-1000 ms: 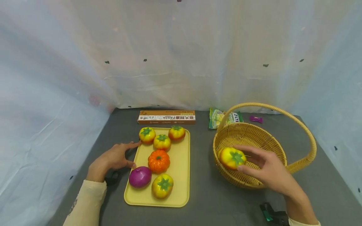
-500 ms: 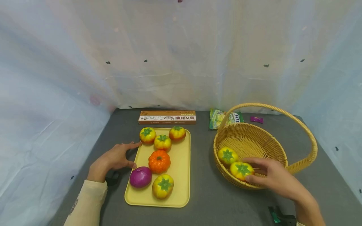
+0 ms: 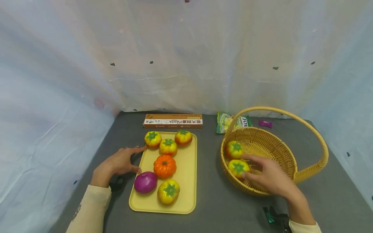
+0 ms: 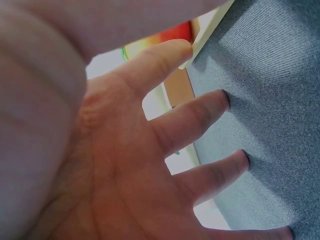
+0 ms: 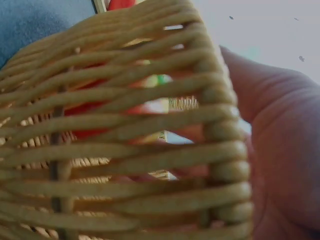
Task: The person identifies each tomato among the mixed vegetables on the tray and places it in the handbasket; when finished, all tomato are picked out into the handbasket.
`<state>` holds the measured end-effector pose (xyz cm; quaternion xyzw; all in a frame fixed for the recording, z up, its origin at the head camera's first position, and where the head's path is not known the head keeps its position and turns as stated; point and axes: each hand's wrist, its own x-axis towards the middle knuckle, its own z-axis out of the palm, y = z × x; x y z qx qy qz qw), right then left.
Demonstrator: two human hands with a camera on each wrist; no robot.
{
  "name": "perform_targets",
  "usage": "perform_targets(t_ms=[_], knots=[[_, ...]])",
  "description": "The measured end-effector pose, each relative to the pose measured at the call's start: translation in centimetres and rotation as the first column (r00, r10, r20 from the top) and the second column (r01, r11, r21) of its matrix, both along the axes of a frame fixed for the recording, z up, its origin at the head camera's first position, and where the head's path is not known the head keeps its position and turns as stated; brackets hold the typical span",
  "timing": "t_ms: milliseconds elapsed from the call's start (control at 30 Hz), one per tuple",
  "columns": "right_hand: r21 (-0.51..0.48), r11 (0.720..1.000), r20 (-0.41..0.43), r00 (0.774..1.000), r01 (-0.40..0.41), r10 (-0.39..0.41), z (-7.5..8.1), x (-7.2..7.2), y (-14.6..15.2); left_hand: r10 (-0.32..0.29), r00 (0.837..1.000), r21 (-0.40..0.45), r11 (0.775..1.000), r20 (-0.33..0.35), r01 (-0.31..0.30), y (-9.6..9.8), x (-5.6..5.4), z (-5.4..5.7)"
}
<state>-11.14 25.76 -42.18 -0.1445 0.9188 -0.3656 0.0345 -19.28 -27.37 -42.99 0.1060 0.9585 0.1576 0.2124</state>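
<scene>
My right hand (image 3: 269,174) reaches over the near rim of the wicker basket (image 3: 279,142). Its thumb and fingers pinch the right side of a yellow-red persimmon (image 3: 239,168) inside. Behind that one, against the basket's left wall, lies a second persimmon (image 3: 234,149). In the right wrist view the basket's weave (image 5: 150,120) covers most of the fruit and fingers. My left hand (image 3: 119,161) spreads its fingers at the left edge of the yellow tray (image 3: 186,181); index finger and thumb touch the rim. The thumb tip is close to a purple onion (image 3: 145,183).
On the tray are an orange pumpkin (image 3: 164,166), a near persimmon (image 3: 168,192) and several more at the back. Behind it lies a pasta box (image 3: 173,121). A green packet (image 3: 224,123) and a small purple wrapper (image 3: 265,124) lie behind the basket, whose handle (image 3: 317,136) arches up.
My right hand first lowers its persimmon into the basket, then shifts it left and away from me. The other persimmon there has moved toward the back. My left hand stays put.
</scene>
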Motion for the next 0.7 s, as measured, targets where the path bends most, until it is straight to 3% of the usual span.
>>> perform_targets(t_ms=[233, 433, 567, 700], knots=[[0.038, 0.997, 0.004, 0.998, 0.064, -0.065, 0.2, 0.4, 0.4, 0.010, 1.000, -0.001, 1.000, 0.009, -0.010, 0.0, 0.0, 0.1], [-0.006, 0.995, -0.040, 0.994, 0.097, -0.097, 0.8, 0.8, -0.1, 0.007, 1.000, 0.000, 1.000, 0.009, -0.007, 0.0, 0.0, 0.0], [-0.127, 0.991, -0.077, 0.996, 0.036, -0.046, 0.9, 0.9, -1.3, 0.003, 1.000, 0.000, 1.000, 0.013, -0.003, -0.1, -0.1, -0.2], [-0.216, 0.971, -0.121, 0.990, -0.099, 0.074, 0.5, 0.9, -3.3, 0.000, 1.000, 0.001, 1.000, 0.013, 0.000, -0.1, -0.2, -0.2]])
